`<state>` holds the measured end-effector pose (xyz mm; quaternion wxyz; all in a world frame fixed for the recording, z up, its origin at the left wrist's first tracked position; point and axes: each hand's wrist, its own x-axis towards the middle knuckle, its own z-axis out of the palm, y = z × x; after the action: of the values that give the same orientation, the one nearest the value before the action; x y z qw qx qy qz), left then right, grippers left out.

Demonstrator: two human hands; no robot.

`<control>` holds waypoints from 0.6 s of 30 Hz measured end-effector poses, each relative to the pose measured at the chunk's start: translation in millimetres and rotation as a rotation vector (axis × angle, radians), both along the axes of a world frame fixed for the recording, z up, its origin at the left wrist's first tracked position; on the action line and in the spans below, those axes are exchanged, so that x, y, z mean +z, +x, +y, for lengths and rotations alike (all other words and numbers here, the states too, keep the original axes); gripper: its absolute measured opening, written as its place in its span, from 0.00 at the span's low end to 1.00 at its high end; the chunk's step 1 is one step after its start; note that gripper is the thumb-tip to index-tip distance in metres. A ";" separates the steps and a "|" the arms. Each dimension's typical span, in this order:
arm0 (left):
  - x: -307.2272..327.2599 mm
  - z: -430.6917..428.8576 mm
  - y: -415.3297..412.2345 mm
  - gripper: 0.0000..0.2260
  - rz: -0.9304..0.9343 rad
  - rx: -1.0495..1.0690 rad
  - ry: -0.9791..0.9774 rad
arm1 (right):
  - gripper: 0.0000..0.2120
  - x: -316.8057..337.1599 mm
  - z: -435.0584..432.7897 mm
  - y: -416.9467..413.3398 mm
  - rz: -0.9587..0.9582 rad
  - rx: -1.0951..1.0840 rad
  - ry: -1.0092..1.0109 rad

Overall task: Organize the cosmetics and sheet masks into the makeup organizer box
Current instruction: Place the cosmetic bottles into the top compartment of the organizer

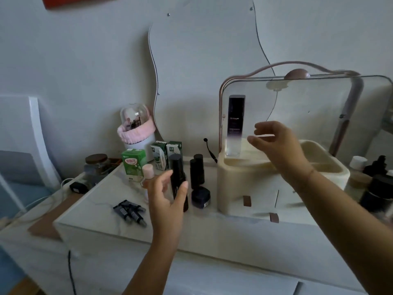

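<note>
Shows left hand (168, 196) cupped round tall black bottle (177, 167) standing on table (95, 201), thumb across its front; cannot tell whether gripping or merely touching. Shows right hand (274, 141) loose-fingered, holding nothing, above cream organizer box (240, 182), just beside gradient bottle (234, 126) upright at left end of top tray. Shows dark jar (201, 198) and small tubes (130, 211) on table.

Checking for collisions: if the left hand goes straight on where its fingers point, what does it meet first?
Most likely the tall black bottle, standing between thumb and fingers of the left hand; depth is unclear, so they may already touch.
</note>
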<state>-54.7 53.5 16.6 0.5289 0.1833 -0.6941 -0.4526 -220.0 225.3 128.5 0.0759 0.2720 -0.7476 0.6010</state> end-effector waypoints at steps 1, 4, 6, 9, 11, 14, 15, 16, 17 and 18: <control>-6.4 -3.6 -0.4 0.18 -0.036 0.014 0.034 | 0.16 -4.3 7.0 9.4 0.012 0.019 -0.030; -16.2 -10.4 -8.2 0.26 -0.189 -0.041 0.104 | 0.13 -13.1 19.0 23.9 0.041 0.066 -0.058; -18.2 -14.3 -14.3 0.30 -0.246 -0.058 0.133 | 0.12 -12.9 21.4 23.5 0.006 0.111 -0.107; -19.2 -20.0 -19.6 0.28 -0.258 -0.005 0.122 | 0.11 -11.3 22.8 19.5 -0.064 0.168 -0.175; -18.8 -23.5 -20.4 0.25 -0.273 0.030 0.096 | 0.10 -12.5 23.2 18.6 -0.055 0.189 -0.169; -18.1 -25.7 -19.2 0.21 -0.292 0.025 0.085 | 0.11 -13.8 22.7 19.2 -0.041 0.204 -0.161; -17.2 -25.1 -18.1 0.21 -0.294 0.016 0.089 | 0.11 -13.4 22.7 19.6 -0.041 0.207 -0.160; -15.7 -23.6 -16.8 0.21 -0.288 0.007 0.089 | 0.11 -12.8 22.7 20.4 -0.040 0.207 -0.155; -13.7 -21.6 -14.8 0.20 -0.271 -0.002 0.083 | 0.12 -11.9 22.9 21.6 -0.038 0.204 -0.148; -10.6 -19.1 -12.6 0.19 -0.246 -0.011 0.078 | 0.12 -10.9 23.3 23.3 -0.033 0.196 -0.137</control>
<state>-67.3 34.4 6.0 0.4299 0.2539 -0.7366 -0.4562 -196.6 248.6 117.7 0.0229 0.3282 -0.6757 0.6597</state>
